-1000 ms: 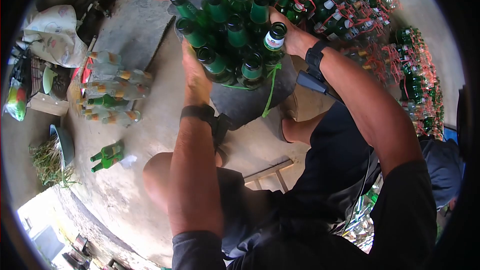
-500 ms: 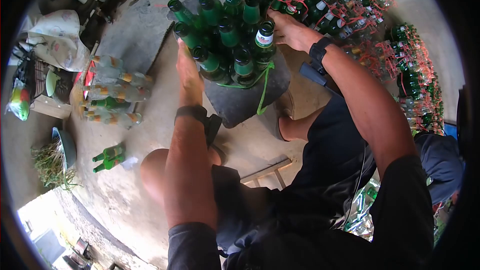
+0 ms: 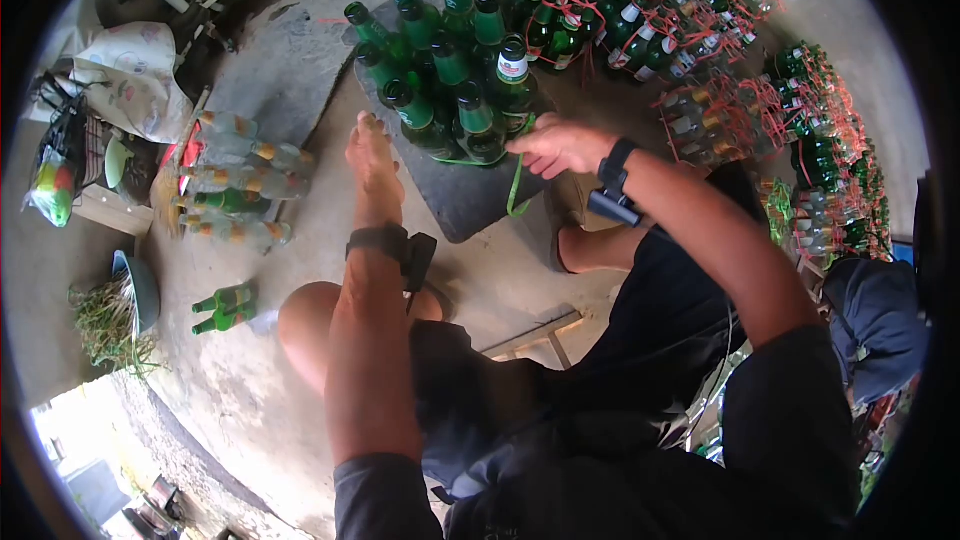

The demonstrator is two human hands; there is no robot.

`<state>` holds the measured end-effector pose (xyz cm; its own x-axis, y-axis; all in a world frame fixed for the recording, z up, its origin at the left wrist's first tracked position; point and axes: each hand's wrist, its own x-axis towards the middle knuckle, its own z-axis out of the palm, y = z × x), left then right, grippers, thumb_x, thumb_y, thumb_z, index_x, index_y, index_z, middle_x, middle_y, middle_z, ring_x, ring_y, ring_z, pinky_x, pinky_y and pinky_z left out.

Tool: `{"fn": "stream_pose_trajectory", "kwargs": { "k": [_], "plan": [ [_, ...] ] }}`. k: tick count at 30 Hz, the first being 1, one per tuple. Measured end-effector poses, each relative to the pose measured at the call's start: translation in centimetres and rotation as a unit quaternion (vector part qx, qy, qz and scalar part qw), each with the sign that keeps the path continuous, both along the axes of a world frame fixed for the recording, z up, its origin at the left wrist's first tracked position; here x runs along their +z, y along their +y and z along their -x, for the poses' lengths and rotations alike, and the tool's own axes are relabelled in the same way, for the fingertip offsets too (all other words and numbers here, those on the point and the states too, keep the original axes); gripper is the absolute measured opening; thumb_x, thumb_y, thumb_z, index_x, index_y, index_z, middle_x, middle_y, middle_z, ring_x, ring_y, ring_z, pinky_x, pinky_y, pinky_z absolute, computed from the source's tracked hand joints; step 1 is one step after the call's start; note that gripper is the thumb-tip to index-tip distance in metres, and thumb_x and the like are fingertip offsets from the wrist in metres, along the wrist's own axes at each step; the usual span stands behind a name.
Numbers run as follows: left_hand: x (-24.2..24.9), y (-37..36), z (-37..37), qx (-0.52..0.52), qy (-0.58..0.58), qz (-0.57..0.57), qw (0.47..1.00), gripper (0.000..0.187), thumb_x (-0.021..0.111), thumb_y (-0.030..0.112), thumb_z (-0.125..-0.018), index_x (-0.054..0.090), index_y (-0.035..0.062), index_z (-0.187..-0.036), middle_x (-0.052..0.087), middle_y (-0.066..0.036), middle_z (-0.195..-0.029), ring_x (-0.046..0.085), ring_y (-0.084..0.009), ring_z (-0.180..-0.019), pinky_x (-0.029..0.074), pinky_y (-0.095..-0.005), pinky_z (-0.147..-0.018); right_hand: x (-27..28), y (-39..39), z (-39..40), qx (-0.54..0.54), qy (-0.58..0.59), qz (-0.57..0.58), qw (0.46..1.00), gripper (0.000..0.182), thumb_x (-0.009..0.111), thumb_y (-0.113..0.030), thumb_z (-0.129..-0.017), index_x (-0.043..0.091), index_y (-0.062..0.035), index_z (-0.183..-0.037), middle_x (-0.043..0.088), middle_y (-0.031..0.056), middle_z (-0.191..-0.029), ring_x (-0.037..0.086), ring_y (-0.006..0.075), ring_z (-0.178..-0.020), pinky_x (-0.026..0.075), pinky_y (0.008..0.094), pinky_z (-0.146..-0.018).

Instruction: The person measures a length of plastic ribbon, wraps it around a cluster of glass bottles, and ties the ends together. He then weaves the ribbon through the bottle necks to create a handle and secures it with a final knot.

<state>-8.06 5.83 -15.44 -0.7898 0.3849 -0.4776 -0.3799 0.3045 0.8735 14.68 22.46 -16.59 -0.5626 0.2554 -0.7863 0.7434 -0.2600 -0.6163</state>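
Observation:
Several green glass bottles stand upright in a tight cluster on a dark slab. A bright green strap runs round their lower part, and its loose end hangs over the slab at the near right. My right hand is at the cluster's near right corner, its fingers closed on the strap beside a bottle with a white neck label. My left hand is in the air left of the slab, apart from the bottles, fingers loosely extended and holding nothing.
Many bottles bundled with red ties stand at the back and right. Clear bottles lie on the floor at left, with two green bottles nearer. A basin of plants and a wooden frame are also on the floor.
My right hand has come down from the cluster's right side to the green strap. My left hand has let go of the bottles' left side and drawn back a little.

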Motion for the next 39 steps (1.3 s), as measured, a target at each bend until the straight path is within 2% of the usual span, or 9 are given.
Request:
{"fn": "stream_pose_trajectory", "kwargs": {
  "k": [7, 9, 14, 16, 17, 19, 30, 34, 39],
  "plan": [
    [1.7, -1.3, -1.4, 0.049, -0.014, 0.008, 0.999, 0.046, 0.053, 0.041, -0.100, 0.062, 0.0042, -0.127, 0.067, -0.009, -0.119, 0.061, -0.0229, -0.104, 0.045, -0.0431, -0.082, -2.3, -4.2, -0.1, -0.302, 0.107, -0.006, 0.947, 0.024, 0.068, -0.021, -0.089, 0.066, 0.0008, -0.100, 0.068, 0.0118, -0.092, 0.068, 0.0296, -0.084, 0.058, 0.0480, -0.068],
    [2.6, -1.8, -1.4, 0.056, -0.014, -0.001, 0.998, 0.038, 0.053, 0.033, -0.102, 0.062, 0.0046, -0.125, 0.068, -0.008, -0.121, 0.065, -0.0231, -0.106, 0.048, -0.0456, -0.090, -0.8, -3.1, -1.0, -0.146, 0.065, -0.086, 0.983, 0.023, 0.062, -0.022, -0.095, 0.067, -0.0008, -0.103, 0.055, 0.0036, -0.084, 0.053, 0.0165, -0.070, 0.045, 0.0320, -0.050],
    [3.5, -3.1, -3.3, 0.064, 0.066, -0.077, 0.993, 0.026, 0.057, 0.028, -0.100, 0.067, 0.0048, -0.107, 0.066, -0.003, -0.091, 0.061, -0.0139, -0.077, 0.046, -0.0310, -0.068, 0.6, 0.4, -2.6, -0.069, 0.022, -0.200, 0.977, 0.016, 0.065, -0.020, -0.085, 0.065, -0.0042, -0.087, 0.059, 0.0077, -0.079, 0.057, 0.0223, -0.068, 0.045, 0.0405, -0.052],
    [3.8, -3.4, -4.6, 0.046, 0.115, -0.138, 0.983, 0.023, 0.059, 0.026, -0.100, 0.068, 0.0050, -0.100, 0.063, 0.000, -0.081, 0.057, -0.0107, -0.067, 0.043, -0.0266, -0.060, 1.7, 0.8, -2.8, -0.011, 0.152, -0.280, 0.948, 0.016, 0.063, -0.021, -0.085, 0.066, -0.0051, -0.087, 0.054, 0.0047, -0.072, 0.051, 0.0189, -0.060, 0.039, 0.0394, -0.048],
    [4.1, -3.3, -5.6, 0.048, 0.127, -0.145, 0.980, 0.022, 0.061, 0.026, -0.099, 0.068, 0.0050, -0.096, 0.059, 0.001, -0.077, 0.053, -0.0092, -0.063, 0.040, -0.0247, -0.057, 4.8, 0.4, -2.0, 0.005, -0.009, -0.282, 0.959, 0.016, 0.063, -0.020, -0.085, 0.067, -0.0045, -0.084, 0.048, 0.0008, -0.063, 0.046, 0.0161, -0.052, 0.034, 0.0388, -0.046],
    [4.4, -3.3, -7.2, 0.033, 0.175, -0.149, 0.973, 0.021, 0.064, 0.022, -0.099, 0.069, 0.0034, -0.092, 0.055, 0.004, -0.071, 0.048, -0.0055, -0.059, 0.037, -0.0224, -0.053, 7.2, 1.4, -2.1, 0.061, -0.003, -0.284, 0.957, 0.019, 0.064, -0.022, -0.088, 0.070, -0.0038, -0.086, 0.052, 0.0008, -0.067, 0.047, 0.0144, -0.057, 0.034, 0.0367, -0.048],
    [5.2, -2.7, -12.2, -0.133, 0.381, -0.168, 0.900, 0.011, 0.068, 0.008, -0.099, 0.069, -0.0027, -0.100, 0.062, 0.002, -0.079, 0.053, -0.0028, -0.070, 0.045, -0.0218, -0.062, 11.7, 3.2, -1.9, 0.207, 0.093, -0.443, 0.867, 0.028, 0.068, -0.016, -0.087, 0.061, 0.0021, -0.067, 0.051, 0.0103, -0.056, 0.050, 0.0187, -0.055, 0.041, 0.0416, -0.055],
    [6.4, -1.9, -13.0, -0.166, 0.431, -0.161, 0.872, 0.008, 0.070, 0.005, -0.091, 0.071, 0.0013, -0.098, 0.068, -0.011, -0.084, 0.066, -0.0201, -0.061, 0.052, -0.0307, -0.059, 13.9, 3.4, -1.6, 0.272, 0.045, -0.452, 0.848, 0.022, 0.069, -0.013, -0.088, 0.065, 0.0026, -0.072, 0.056, 0.0110, -0.061, 0.055, 0.0173, -0.058, 0.044, 0.0377, -0.057],
    [6.6, -0.7, -13.6, -0.206, 0.408, -0.145, 0.877, 0.010, 0.070, 0.004, -0.091, 0.072, 0.0011, -0.100, 0.070, -0.013, -0.089, 0.068, -0.0218, -0.062, 0.054, -0.0320, -0.061, 15.0, 5.1, -1.8, 0.311, 0.100, -0.498, 0.804, 0.018, 0.075, -0.013, -0.085, 0.070, 0.0015, -0.075, 0.066, 0.0144, -0.067, 0.066, 0.0240, -0.064, 0.049, 0.0389, -0.061]
  ]
}}
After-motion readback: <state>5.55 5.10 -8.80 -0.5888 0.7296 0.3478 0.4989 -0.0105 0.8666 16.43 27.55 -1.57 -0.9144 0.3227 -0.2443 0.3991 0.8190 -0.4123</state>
